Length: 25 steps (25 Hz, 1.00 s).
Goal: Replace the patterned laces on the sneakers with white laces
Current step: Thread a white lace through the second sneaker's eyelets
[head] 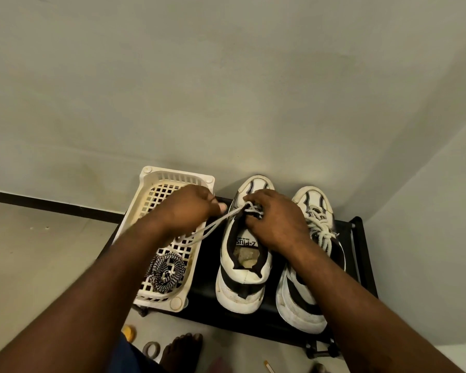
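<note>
Left hand [191, 208] pinches the white lace [213, 227], right hand [277, 219] grips it over the sneaker [242, 278], fingertips mostly hidden; insole label [246, 242] reads upside-down "Z-Plus".

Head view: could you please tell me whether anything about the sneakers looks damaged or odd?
Yes: inside the white-and-black sneaker being laced, the insole's heel looks worn through, showing a rough yellowish patch. The cream plastic basket also carries brownish stains.
</note>
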Each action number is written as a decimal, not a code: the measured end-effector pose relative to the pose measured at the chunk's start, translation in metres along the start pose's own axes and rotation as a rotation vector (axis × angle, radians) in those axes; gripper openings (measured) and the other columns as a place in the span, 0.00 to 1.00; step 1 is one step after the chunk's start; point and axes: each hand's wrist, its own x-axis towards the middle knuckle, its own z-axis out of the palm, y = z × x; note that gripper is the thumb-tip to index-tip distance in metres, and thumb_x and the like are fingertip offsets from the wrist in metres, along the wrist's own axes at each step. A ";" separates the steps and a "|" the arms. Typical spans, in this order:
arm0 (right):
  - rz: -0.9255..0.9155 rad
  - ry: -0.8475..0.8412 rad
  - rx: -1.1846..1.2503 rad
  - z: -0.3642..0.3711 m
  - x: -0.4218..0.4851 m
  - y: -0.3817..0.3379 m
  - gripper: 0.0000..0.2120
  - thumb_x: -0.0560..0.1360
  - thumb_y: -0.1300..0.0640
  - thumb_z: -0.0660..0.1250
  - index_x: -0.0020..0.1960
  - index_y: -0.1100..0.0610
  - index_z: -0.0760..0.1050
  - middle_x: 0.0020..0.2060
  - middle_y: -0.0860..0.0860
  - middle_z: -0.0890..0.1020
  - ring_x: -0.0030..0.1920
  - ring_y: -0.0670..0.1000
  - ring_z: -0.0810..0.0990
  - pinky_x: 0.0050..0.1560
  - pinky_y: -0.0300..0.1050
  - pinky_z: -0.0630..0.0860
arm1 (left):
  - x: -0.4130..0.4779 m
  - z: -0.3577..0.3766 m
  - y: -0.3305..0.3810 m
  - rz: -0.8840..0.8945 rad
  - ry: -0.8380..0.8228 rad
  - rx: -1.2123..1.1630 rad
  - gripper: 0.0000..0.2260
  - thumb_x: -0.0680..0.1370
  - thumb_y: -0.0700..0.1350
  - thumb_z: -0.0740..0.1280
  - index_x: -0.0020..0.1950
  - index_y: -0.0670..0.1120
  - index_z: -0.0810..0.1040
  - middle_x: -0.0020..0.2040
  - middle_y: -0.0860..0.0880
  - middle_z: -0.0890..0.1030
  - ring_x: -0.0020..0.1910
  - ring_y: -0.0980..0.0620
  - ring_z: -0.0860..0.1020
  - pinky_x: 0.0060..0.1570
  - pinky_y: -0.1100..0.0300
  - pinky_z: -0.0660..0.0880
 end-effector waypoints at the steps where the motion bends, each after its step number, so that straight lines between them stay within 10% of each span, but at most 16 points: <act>1: 0.000 -0.003 0.000 0.000 0.000 0.000 0.24 0.73 0.45 0.71 0.69 0.42 0.78 0.69 0.44 0.78 0.66 0.52 0.77 0.64 0.52 0.76 | 0.004 0.008 -0.002 0.011 0.074 0.182 0.10 0.81 0.53 0.71 0.47 0.47 0.83 0.37 0.54 0.79 0.34 0.57 0.77 0.30 0.63 0.67; 4: 0.012 -0.016 0.002 0.000 0.000 -0.001 0.25 0.72 0.44 0.70 0.69 0.42 0.77 0.68 0.44 0.79 0.65 0.52 0.78 0.63 0.52 0.76 | 0.013 0.023 -0.001 0.090 0.062 0.191 0.07 0.80 0.50 0.72 0.45 0.49 0.86 0.36 0.55 0.82 0.40 0.55 0.79 0.40 0.61 0.70; 8: 0.020 -0.030 0.001 -0.001 -0.002 -0.002 0.27 0.74 0.45 0.71 0.72 0.41 0.74 0.71 0.44 0.76 0.67 0.52 0.77 0.66 0.56 0.76 | 0.010 0.010 0.005 0.136 -0.085 -0.359 0.08 0.80 0.39 0.68 0.44 0.42 0.85 0.39 0.41 0.78 0.34 0.52 0.72 0.36 0.58 0.68; 13: 0.017 -0.075 0.032 -0.005 -0.003 -0.005 0.28 0.74 0.46 0.71 0.74 0.42 0.74 0.73 0.44 0.75 0.69 0.52 0.76 0.67 0.53 0.75 | 0.004 0.008 0.001 0.054 0.023 0.147 0.11 0.76 0.43 0.69 0.36 0.43 0.87 0.37 0.44 0.85 0.41 0.43 0.81 0.46 0.53 0.75; 25: 0.188 0.107 0.606 -0.032 -0.005 0.003 0.08 0.79 0.54 0.73 0.57 0.46 0.83 0.50 0.39 0.85 0.51 0.35 0.81 0.52 0.37 0.76 | 0.032 0.026 -0.004 0.090 0.122 0.301 0.06 0.79 0.48 0.70 0.45 0.48 0.82 0.42 0.50 0.85 0.43 0.50 0.83 0.45 0.55 0.77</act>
